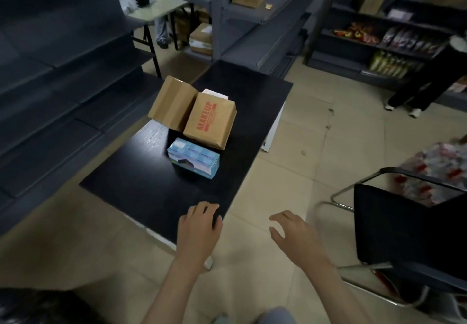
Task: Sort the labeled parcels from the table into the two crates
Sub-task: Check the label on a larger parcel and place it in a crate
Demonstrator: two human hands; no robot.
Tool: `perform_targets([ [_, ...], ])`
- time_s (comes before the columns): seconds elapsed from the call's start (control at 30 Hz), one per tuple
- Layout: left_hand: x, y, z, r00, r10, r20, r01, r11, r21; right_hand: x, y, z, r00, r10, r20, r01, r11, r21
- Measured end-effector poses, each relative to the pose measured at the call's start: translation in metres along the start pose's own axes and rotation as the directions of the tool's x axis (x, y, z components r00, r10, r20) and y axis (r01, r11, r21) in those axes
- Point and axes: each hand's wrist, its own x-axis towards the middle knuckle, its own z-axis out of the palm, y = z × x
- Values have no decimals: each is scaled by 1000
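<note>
1. Our left hand (199,225) lies nearest, over the near corner of the flat black rectangular counter (141,187). Its fingers are curled, and something dark sits under them that we cannot tell apart from the counter's corner, so we cannot tell whether this grip holds anything. Our right hand (290,232) hangs beside it, off the counter and above the pale tiled floor (290,161), its grip loose and wide with nothing in it.
2. All the parcels stand on the middle of the counter, well ahead of both hands and a little to our left.
3. Largest is the brown cardboard box printed MAKEUP in red (209,124). It is propped at a tilt and touches the plain brown cardboard box (171,103), which leans at its left side.
4. Smallest, and closest to us, is the light-blue oblong cardboard carton (194,159), lying flat just in front of the MAKEUP box. Its long axis runs across our reach, with the far end to the left and the near end to the right.
5. We judge that carton the likely next pick. It lies almost straight ahead of the left hand, which is the nearer one, and a grasp across its short width would suit. The right hand would have to cross inward.
6. We can make out no crate with any certainty.
</note>
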Motion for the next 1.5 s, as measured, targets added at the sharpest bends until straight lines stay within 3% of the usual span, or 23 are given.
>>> perform_targets([
  [0.23, 116, 35, 30, 997, -66, 31, 66, 998, 8, 139, 63, -21, 995, -89, 51, 87, 996, 38],
  [0.53, 238, 73, 42, 940, -340, -24, 339, 940, -19, 328, 104, -68, 942, -322, 95, 315, 946, 74],
  [0.73, 299, 65, 47, 834, -549, -50, 534, 828, -171, 449, 66, -85, 876, -470, 107, 459, 881, 114],
  [1.03, 373, 36, 72, 680, -733, 3, 701, 649, -295, 572, 0, -81, 757, -634, 159, 613, 773, 164],
  [1.27, 412, 29, 99, 480, -872, 97, 811, 399, -427, 634, -20, -60, 659, -646, 386, 613, 758, 222],
  [1.4, 432, 37, 108, 333, -943, 4, 844, 296, -446, 664, -19, -42, 552, -631, 546, 540, 769, 343],
  [1.5, 447, 44, 111, 184, -982, -53, 865, 187, -465, 677, -14, -34, 459, -647, 609, 496, 755, 428],
])
